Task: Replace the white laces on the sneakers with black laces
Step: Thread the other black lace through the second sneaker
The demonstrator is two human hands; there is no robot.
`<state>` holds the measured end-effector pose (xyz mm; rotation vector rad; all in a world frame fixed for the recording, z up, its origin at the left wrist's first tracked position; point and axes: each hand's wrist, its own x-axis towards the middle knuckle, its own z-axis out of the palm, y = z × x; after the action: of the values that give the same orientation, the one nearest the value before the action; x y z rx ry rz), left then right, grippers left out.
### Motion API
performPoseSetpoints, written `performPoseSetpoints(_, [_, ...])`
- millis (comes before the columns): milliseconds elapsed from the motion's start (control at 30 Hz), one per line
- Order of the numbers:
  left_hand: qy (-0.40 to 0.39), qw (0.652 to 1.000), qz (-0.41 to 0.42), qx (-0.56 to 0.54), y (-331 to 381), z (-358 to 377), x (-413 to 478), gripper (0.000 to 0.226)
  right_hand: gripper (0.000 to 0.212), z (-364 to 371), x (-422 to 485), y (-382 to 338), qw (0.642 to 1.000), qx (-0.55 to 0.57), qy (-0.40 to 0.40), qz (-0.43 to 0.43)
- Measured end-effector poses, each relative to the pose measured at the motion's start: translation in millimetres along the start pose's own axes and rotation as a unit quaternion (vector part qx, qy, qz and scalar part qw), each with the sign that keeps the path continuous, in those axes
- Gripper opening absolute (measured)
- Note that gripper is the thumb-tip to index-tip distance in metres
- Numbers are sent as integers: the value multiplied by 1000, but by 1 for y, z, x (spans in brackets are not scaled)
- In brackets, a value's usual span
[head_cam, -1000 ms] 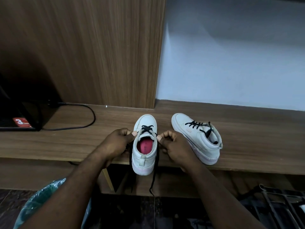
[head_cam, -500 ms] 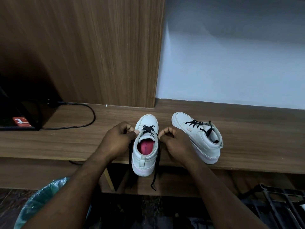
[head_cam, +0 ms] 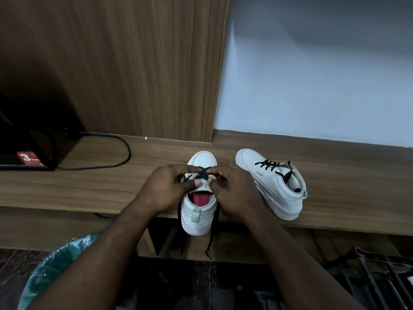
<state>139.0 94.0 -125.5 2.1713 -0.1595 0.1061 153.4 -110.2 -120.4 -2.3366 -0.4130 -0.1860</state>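
Black lace (head_cam: 203, 172) now sits under both sets of fingers, and that is the change I see. A second ago my hands were out at the sides of the near sneaker's collar with a strand each. They have since come up and inward, meeting over the tongue at the lowest crossing.

The left hand (head_cam: 169, 189) pinches the black lace on its side between forefinger and thumb, the thumb resting on the tongue. The right hand (head_cam: 234, 191) is curled tight on the strand on its side. How much lace each hand holds is hidden by the knuckles.

The near sneaker (head_cam: 197, 217) stands at the front edge of the surface (head_cam: 89, 186), its heel just over that edge and toe pointing at the back. Two loose lace tails (head_cam: 212, 233) hang past the front edge, one down each side of the heel.

I read the shift as going from pulling the tails even to snugging the crossing down and feeding the next eyelets. Only the bottom of this shoe looks laced, so most of its rows are still to do.

The second sneaker (head_cam: 272, 186) stands just to the right, angled, with black lacing (head_cam: 268, 165) already up its front, so I judge that one finished. No white lace is in view.
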Motion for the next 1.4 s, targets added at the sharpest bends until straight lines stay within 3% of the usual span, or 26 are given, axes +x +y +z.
performPoseSetpoints(167, [20,1000,0,-11,-5,0,1,28,28,2,-2,1,1000,-14,15,-11])
performPoseSetpoints(367, [25,985,-91,-144,-5,-5,-3,17,13,2,-2,3,990,90,-9,104])
performPoseSetpoints(467, [-4,975,-135,-176,-4,-9,-6,30,29,-2,-4,7,985,78,-26,150])
performPoseSetpoints(667, [-8,982,-153,-106,-3,-4,-6,33,37,2,-11,-10,993,-46,4,108])
performPoseSetpoints(800, [34,991,-133,3,2,2,-7,34,47,-5,-10,-10,977,52,-66,194])
performPoseSetpoints(967, [88,983,-113,111,12,4,-15,36,20,-26,-17,4,906,298,-142,265])
performPoseSetpoints(1100, [118,972,-86,183,25,1,-20,28,7,-37,-22,4,901,346,-80,250])
performPoseSetpoints(1200, [131,984,-89,87,40,-4,-20,19,12,-44,-23,-5,930,302,-31,209])
performPoseSetpoints(1267, [130,978,-124,-105,49,-7,-20,7,15,-48,-24,-15,943,279,-14,180])
performPoseSetpoints(1333, [101,945,-161,-268,57,-7,-22,14,12,-53,-24,-25,943,290,-4,162])
performPoseSetpoints(1400, [95,947,-168,-258,55,-4,-25,16,9,-56,-27,-32,937,312,5,157])
